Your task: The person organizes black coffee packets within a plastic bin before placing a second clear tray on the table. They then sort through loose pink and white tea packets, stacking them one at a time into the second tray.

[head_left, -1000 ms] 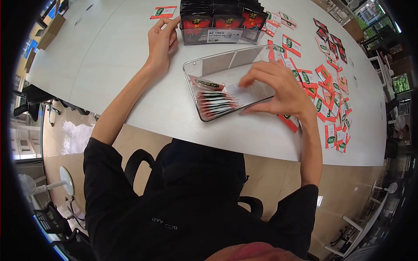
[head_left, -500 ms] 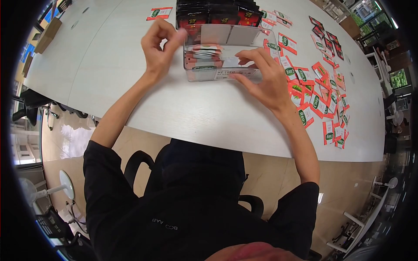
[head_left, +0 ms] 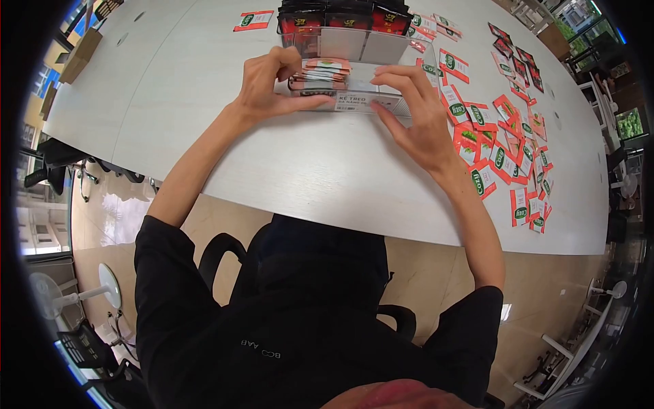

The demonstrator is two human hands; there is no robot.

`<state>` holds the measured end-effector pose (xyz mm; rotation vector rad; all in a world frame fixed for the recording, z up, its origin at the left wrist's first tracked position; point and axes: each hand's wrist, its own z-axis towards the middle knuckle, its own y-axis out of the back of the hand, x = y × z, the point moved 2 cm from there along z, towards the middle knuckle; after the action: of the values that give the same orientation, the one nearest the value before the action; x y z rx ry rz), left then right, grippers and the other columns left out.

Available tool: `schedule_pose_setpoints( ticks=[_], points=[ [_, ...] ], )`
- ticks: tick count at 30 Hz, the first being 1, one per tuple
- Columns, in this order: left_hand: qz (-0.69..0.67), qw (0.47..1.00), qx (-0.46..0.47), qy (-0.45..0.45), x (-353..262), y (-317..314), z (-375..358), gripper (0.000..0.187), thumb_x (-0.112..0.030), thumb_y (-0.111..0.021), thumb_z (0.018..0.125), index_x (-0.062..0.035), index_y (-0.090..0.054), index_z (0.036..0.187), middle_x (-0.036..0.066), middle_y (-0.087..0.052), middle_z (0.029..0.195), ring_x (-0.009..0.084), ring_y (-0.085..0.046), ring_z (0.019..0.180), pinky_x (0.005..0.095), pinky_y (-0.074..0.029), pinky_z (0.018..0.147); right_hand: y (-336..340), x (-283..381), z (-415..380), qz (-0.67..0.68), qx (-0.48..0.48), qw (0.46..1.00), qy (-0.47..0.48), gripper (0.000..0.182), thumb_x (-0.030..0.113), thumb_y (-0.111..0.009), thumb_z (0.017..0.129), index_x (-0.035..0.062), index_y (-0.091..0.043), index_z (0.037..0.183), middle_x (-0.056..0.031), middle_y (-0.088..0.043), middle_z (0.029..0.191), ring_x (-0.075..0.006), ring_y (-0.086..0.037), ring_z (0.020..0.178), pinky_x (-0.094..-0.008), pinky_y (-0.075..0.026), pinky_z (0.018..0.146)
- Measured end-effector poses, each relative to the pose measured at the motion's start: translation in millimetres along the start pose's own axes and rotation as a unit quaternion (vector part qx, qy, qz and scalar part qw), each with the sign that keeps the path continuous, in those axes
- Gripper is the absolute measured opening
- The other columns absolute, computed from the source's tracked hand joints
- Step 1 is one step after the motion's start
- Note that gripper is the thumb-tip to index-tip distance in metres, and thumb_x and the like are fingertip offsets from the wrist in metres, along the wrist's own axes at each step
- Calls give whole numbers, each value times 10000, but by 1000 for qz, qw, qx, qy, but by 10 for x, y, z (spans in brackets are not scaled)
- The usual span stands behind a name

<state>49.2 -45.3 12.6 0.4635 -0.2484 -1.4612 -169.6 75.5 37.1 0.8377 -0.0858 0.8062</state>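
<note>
A clear plastic organizer box with a white front label stands before me on the table. In its front left compartment lies a stack of red and white sachets. My left hand grips the box's left end, the thumb stretched along the front wall and the fingers curled over the side. At the right part of the front, my right hand holds the wall, thumb outside and bent fingers above the rim. Black and red coffee packets fill the rear of the box in rows.
Many red and white Cozy sachets lie scattered over the right of the white table. Several dark packets are beyond them. A single sachet rests at the far left. A cardboard box sits at the left edge.
My left hand has come down from beside the box's upper left corner onto its left end and front wall. The box front sits slightly farther from me. My right hand stays at the front.
</note>
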Motion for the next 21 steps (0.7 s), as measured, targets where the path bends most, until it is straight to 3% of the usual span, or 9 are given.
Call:
schedule_pose_setpoints(
  ticks=[2,5,9,11,12,14,17,21],
  points=[
    [3,999,11,35,38,-17,-9,620,-358,-924,570,-96,-466,894,-23,-455,627,74,-403,520,196,-367,463,32,-105,-3,-79,-8,995,55,334,34,-718,769,81,-588,1073,-67,-578,1080,-273,-585,959,-375,-490,793],
    [20,993,17,118,82,-25,0,607,-394,-904,596,-113,-463,905,-34,-467,684,71,-409,543,201,-365,469,168,-180,20,-97,-36,994,30,294,67,-716,788,86,-604,1059,-67,-596,1048,-265,-576,935,-374,-460,803],
    [5,990,-2,139,131,29,8,621,-394,-909,585,-114,-471,924,-26,-474,725,71,-428,600,202,-387,520,400,-384,51,-151,-102,983,26,182,143,-681,849,82,-630,1014,-59,-628,964,-231,-582,920,-342,-449,786],
    [-3,984,33,173,166,83,18,690,-326,-910,575,-93,-489,1071,11,-516,892,121,-481,823,288,-419,762,521,-534,31,-157,-121,980,3,177,153,-667,864,80,-631,1022,-58,-635,954,-223,-584,921,-339,-447,791],
    [-4,984,34,173,167,91,51,690,-326,-910,575,-93,-489,1071,11,-516,892,121,-481,823,288,-419,762,587,-622,18,-161,-139,977,-20,174,163,-653,880,79,-631,1030,-57,-641,944,-215,-585,922,-337,-444,796],
    [73,992,77,65,114,85,133,726,-376,-862,606,-82,-509,1168,57,-532,1072,198,-475,1048,357,-387,900,709,-790,-24,-166,-159,972,-56,172,183,-629,899,81,-630,1038,-59,-647,941,-213,-588,919,-344,-444,803],
    [104,988,107,38,-38,96,204,723,-477,-840,633,-95,-538,1168,78,-518,1152,251,-457,1115,397,-361,928,943,-1096,-162,-211,-153,954,-145,190,226,-588,930,86,-628,1052,-65,-656,941,-213,-599,910,-353,-449,812],
    [74,992,92,41,-128,36,221,714,-445,-850,635,-98,-540,1178,94,-507,1179,261,-448,1139,384,-356,934,1225,-1695,-593,-256,-83,931,-247,222,275,-548,948,101,-622,1065,-89,-654,1001,-234,-619,916,-362,-464,831]
  ],
)
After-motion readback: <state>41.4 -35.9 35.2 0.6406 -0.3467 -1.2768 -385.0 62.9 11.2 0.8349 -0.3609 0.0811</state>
